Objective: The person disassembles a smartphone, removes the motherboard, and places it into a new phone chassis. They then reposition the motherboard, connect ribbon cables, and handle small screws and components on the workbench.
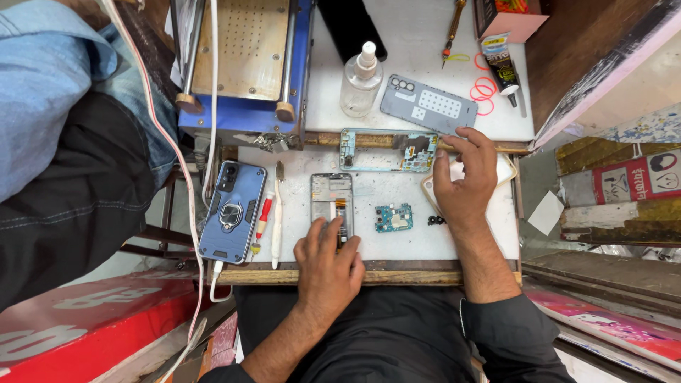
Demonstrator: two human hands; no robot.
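We see a small phone repair workshop. On the white worktable [397, 241] lie an opened phone frame [386, 150], a loose circuit board [394, 218] and a grey back cover [428, 105], with a blue heating machine [245, 64], a screwdriver [452, 28] and a glue tube [502, 67] at the far side.

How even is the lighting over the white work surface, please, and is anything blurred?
Head view: the white work surface is evenly, softly lit, without harsh glare; faint shadows sit under the left hand and right hand; the middle is sharp, and the denim sleeve at the left edge looks stretched.
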